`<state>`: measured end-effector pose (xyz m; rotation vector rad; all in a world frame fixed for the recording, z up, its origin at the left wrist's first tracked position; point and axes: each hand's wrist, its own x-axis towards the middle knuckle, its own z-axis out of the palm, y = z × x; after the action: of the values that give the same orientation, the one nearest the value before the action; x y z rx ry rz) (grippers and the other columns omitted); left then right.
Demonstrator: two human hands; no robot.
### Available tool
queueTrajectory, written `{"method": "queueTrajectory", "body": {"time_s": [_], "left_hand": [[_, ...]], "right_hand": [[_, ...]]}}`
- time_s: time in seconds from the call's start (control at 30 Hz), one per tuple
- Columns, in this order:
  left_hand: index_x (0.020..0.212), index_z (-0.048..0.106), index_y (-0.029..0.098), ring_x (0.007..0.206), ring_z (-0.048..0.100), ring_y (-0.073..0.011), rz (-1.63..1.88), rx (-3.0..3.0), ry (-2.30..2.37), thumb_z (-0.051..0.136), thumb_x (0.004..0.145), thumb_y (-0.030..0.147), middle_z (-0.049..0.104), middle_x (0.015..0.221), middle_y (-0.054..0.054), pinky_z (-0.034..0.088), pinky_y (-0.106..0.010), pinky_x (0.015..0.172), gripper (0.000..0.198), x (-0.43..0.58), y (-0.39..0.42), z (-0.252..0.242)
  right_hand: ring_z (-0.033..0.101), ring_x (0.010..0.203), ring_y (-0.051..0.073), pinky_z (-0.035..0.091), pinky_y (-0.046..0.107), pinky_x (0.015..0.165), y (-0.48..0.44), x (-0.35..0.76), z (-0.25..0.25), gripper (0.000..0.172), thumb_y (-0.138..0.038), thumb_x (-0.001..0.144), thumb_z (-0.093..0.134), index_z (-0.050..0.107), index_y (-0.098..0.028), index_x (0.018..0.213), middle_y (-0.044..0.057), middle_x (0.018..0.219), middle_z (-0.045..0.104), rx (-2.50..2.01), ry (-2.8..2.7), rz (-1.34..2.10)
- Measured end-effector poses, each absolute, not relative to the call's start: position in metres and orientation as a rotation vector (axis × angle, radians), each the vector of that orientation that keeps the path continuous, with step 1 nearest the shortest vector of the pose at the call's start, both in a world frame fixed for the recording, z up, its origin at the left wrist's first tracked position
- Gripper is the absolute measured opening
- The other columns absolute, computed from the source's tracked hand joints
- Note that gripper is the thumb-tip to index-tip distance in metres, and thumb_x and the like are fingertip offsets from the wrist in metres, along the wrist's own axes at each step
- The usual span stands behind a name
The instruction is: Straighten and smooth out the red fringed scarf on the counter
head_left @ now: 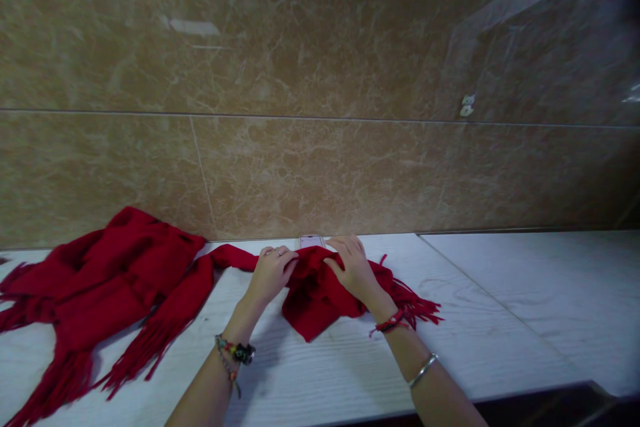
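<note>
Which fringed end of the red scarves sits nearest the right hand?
The fringe fanned out on the table just beside the right hand; the other fringed ends lie far left, past the left hand.

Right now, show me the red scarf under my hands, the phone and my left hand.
red scarf (320,307), head view, folded part near its lower corner
phone (312,241), head view, the end showing past the scarf
left hand (273,273), head view, back of the hand

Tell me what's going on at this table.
A person has both hands on a red scarf bunched on the white table. The left hand grips a fold of it; the right hand presses flat on top. More red fringed cloth lies heaped to the left, and a phone sits by the tiled wall.
</note>
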<state>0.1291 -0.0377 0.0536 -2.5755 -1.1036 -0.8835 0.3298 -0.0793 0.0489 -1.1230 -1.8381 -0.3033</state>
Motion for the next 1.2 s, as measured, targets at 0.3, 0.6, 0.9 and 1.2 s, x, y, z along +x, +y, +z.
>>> {"method": "queueTrajectory", "body": {"time_s": [0.3, 0.6, 0.9, 1.2], "left_hand": [[0.085, 0.062, 0.021, 0.084, 0.052, -0.0171, -1.087, -2.470, -1.017, 0.048, 0.083, 0.020, 0.062, 0.080, -0.001, 0.031, -0.037, 0.085, 0.014, 0.130, -0.040, 0.054], [0.083, 0.062, 0.022, 0.111, 0.036, -0.0304, -0.992, -2.461, -1.294, 0.061, 0.069, 0.030, 0.040, 0.120, -0.008, 0.032, -0.048, 0.090, 0.016, 0.128, -0.041, 0.053], [0.086, 0.056, 0.018, 0.084, 0.052, -0.0166, -1.042, -2.817, -1.214, 0.042, 0.080, 0.017, 0.051, 0.092, -0.006, 0.045, -0.031, 0.079, 0.015, 0.130, -0.028, 0.038], [0.084, 0.052, 0.018, 0.089, 0.054, -0.0167, -1.632, -2.821, -0.922, 0.040, 0.082, 0.022, 0.058, 0.094, -0.007, 0.044, -0.030, 0.080, 0.013, 0.136, -0.051, 0.061]], "right_hand": [[0.055, 0.071, 0.018, 0.042, 0.033, 0.075, -0.075, 0.334, 0.048, 0.018, -0.023, 0.082, 0.046, 0.060, -0.018, 0.073, 0.005, 0.072, 0.063, -1.089, -1.682, -0.072], [0.050, 0.062, 0.015, 0.040, 0.026, 0.059, -0.072, 0.354, 0.054, 0.027, -0.039, 0.081, 0.041, 0.052, -0.017, 0.069, 0.000, 0.063, 0.054, -1.114, -1.308, 0.172], [0.053, 0.084, 0.021, 0.041, 0.037, 0.080, -0.076, 0.354, 0.052, 0.018, -0.019, 0.081, 0.041, 0.058, -0.017, 0.085, 0.008, 0.085, 0.060, -1.194, -1.821, -0.138], [0.035, 0.119, 0.024, 0.031, 0.043, 0.098, -0.112, 0.369, 0.043, 0.070, -0.031, 0.074, 0.058, 0.024, -0.023, 0.134, 0.010, 0.129, 0.039, -1.343, -2.108, 0.083]]}}
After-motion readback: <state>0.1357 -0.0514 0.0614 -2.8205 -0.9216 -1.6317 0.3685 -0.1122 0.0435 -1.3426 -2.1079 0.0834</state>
